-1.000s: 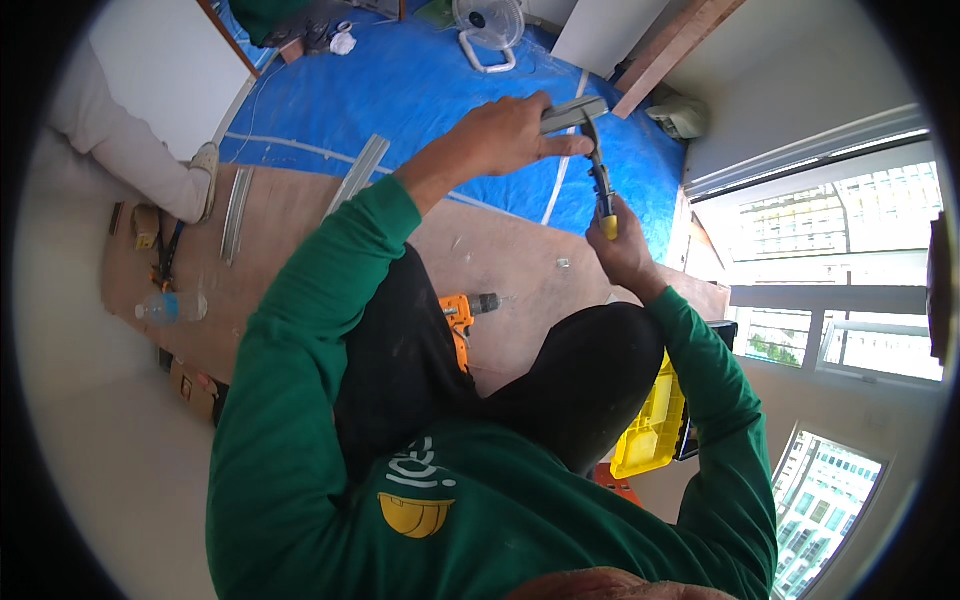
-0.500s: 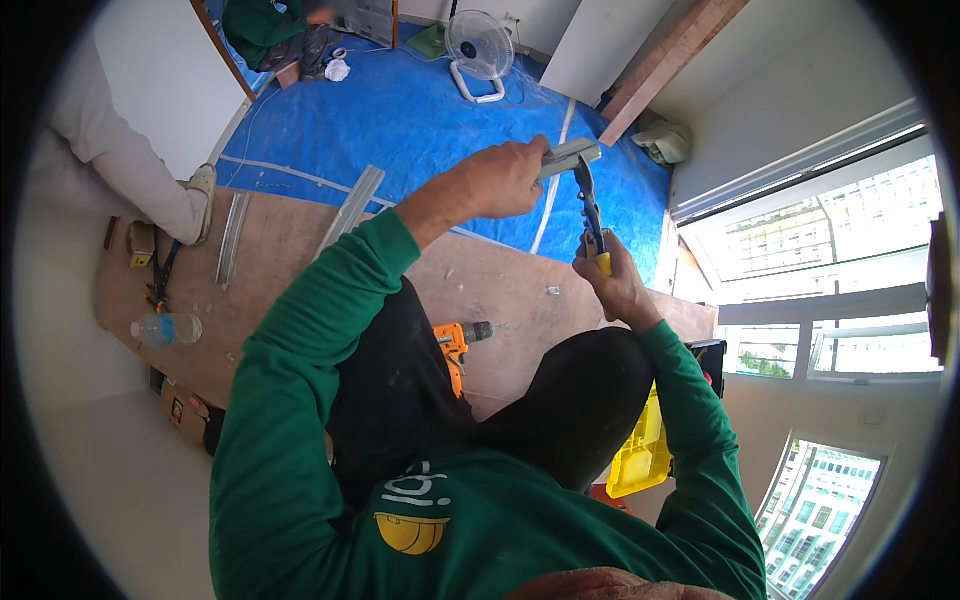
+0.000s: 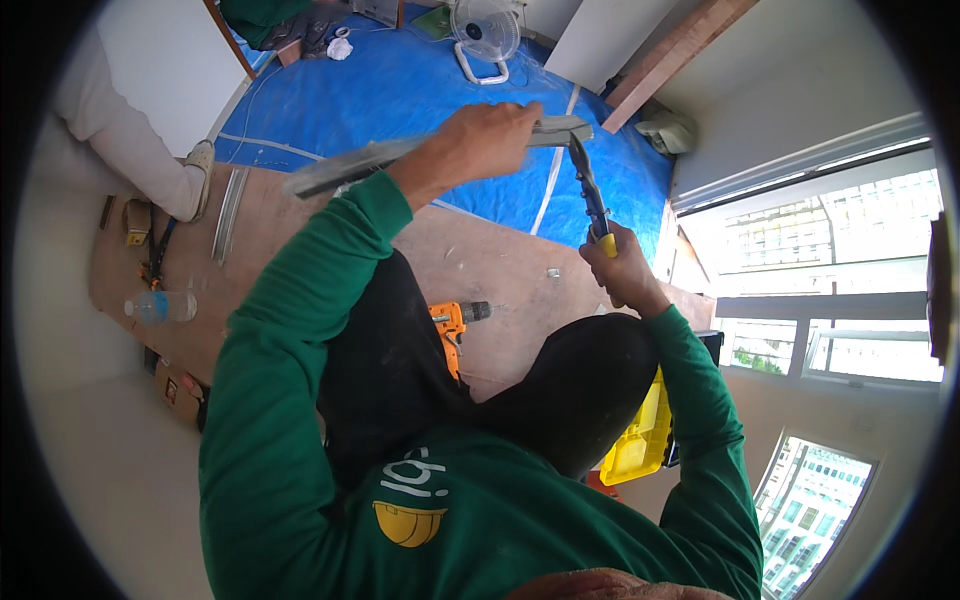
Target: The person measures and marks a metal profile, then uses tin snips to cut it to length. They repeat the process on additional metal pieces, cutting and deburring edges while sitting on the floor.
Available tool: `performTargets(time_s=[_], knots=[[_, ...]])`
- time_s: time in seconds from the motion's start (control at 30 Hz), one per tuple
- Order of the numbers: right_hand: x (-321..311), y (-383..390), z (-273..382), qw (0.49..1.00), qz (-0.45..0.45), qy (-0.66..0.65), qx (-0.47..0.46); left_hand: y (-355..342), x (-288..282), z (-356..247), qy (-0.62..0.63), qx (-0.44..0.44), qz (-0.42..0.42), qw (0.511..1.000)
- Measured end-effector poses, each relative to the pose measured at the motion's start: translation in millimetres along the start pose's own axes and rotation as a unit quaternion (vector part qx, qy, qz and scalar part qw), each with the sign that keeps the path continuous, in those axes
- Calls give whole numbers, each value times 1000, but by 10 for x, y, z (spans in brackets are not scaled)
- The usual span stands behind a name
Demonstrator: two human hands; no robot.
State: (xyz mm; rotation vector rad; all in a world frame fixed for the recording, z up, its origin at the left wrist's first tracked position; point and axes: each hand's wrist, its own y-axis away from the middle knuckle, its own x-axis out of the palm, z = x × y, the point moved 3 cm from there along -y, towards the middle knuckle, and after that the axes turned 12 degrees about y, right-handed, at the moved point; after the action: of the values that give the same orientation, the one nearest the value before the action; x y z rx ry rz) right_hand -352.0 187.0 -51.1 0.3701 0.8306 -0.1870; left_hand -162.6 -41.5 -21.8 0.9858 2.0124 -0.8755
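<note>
A long grey metal channel (image 3: 358, 166) is gripped by my left hand (image 3: 482, 146), held up over the floor with its far-left part slightly smeared by motion. My right hand (image 3: 628, 270) is wrapped round the yellow handles of a pair of tin snips (image 3: 590, 188). The dark jaws of the snips meet the channel close to its right end; whether they have cut into the metal cannot be made out. On the board between my legs lies an orange cordless drill (image 3: 455, 318), its chuck toward the right.
Another metal channel (image 3: 230, 215) lies on the wooden board (image 3: 500, 265), left of me. Near it are a plastic bottle (image 3: 160, 306) and a person's shoe (image 3: 200, 165). Beyond, a fan (image 3: 485, 30) stands on blue sheeting (image 3: 390, 85). A yellow case (image 3: 640, 440) is beside my right leg.
The channel has swung up from its steeper slant and now lies closer to level. My left hand has risen slightly and shifted a little left; the snips stay at the channel's right end.
</note>
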Motion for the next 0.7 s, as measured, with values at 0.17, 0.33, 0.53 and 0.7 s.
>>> performTargets(time_s=[0.17, 0.33, 0.53, 0.7], knots=[[57, 135, -86, 984, 155, 43, 76, 70, -248, 214, -87, 76, -121, 986], [-53, 205, -100, 979, 110, 168, -16, 217, -565, 321, -168, 88, -130, 973], [-347, 372, -31, 979, 122, 155, -43, 398, -693, 173, -231, 172, -89, 953], [-519, 439, 233, 976, 111, 175, -74, 301, -753, 21, -231, 243, -71, 939]])
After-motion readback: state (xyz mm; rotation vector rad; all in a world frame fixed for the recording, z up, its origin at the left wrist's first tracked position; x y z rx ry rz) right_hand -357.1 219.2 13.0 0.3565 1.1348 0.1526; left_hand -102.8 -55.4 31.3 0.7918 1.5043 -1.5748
